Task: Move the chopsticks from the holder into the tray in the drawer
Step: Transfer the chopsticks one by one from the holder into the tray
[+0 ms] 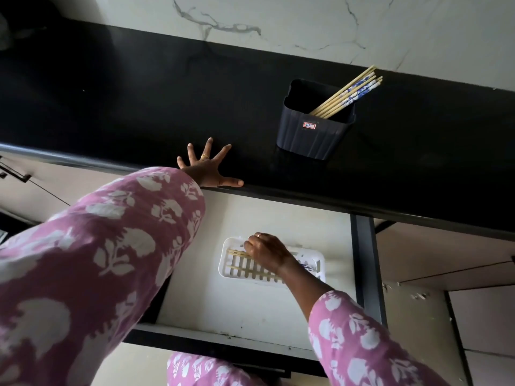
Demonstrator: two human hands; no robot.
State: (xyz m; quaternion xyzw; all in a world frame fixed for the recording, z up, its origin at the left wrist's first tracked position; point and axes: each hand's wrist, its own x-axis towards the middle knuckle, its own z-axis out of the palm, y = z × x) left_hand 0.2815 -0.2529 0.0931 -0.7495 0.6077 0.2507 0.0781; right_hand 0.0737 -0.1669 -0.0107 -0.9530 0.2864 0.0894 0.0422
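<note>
Standing chopsticks [348, 91]: a bundle of pale wooden sticks, several with blue-and-white patterned tops. They lean to the far right inside the holder [312, 132], and their tops stick out past its rim.

Holder: a dark ribbed plastic tub with a small red-and-white label on its near face. It stands upright on the right part of the countertop [125, 101].

Laid chopsticks [236, 253]: pale sticks lying lengthwise, left to right, in the tray [227, 247]. Their left ends are in sight; a blue-patterned end shows right of the wrist, and the middle is hidden.

Tray: white, slotted and rectangular, resting flat on the floor of the drawer [250, 310], toward its far right.

Right hand [267, 253]: palm down over the tray with the fingers bent down onto the laid chopsticks. It cannot be told whether they pinch the sticks or only rest on them. There is a ring on one finger.

Left hand [209, 171]: flat on the near edge of the countertop, left of the holder and well apart from it. The fingers are spread straight and hold nothing. It wears a gold ring.

Drawer: pulled open below the countertop, with a pale floor and dark side walls.

Countertop: black and glossy.

Wall [278, 18]: white with grey veins, at the far side.

Sleeves [97, 260]: pink with a white floral print, on both arms.

Cabinet fronts [446, 260]: beige, right of the drawer.
</note>
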